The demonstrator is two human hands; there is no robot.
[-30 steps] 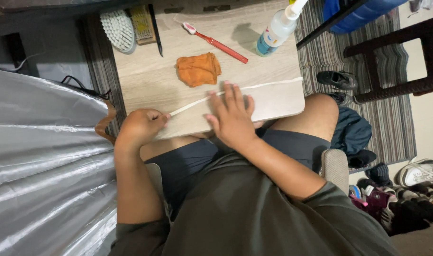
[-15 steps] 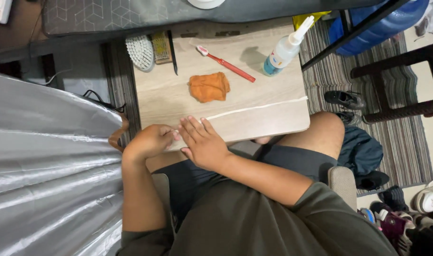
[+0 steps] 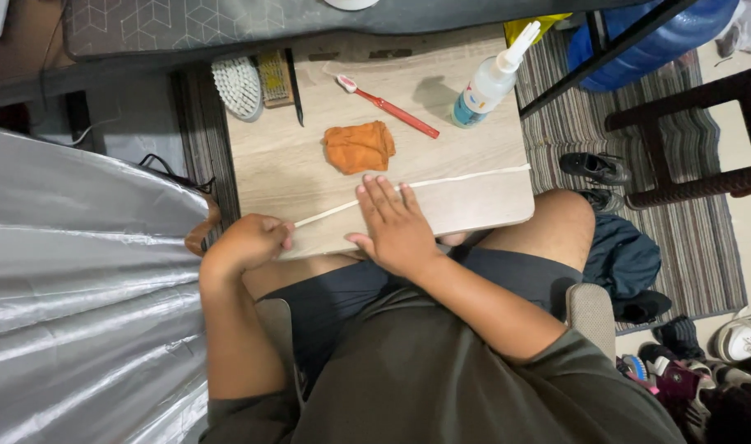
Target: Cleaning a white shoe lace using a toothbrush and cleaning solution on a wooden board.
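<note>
L hand (image 3: 248,242) is curled tight at the near-left edge of the small wooden board (image 3: 482,205), pinching one end of a white cord (image 3: 466,175). R hand (image 3: 396,226) lies flat, fingers spread, palm down on the board, pressing the cord under its fingertips. Cord runs straight across the board's near part, from L fist out to the right edge. Beyond it: crumpled orange cloth (image 3: 359,146) mid-board, red toothbrush (image 3: 388,105) just behind, squeeze bottle (image 3: 490,82) w/ white nozzle at far right. White scrub brush (image 3: 238,86) sits at far left, off the board's corner.
</note>
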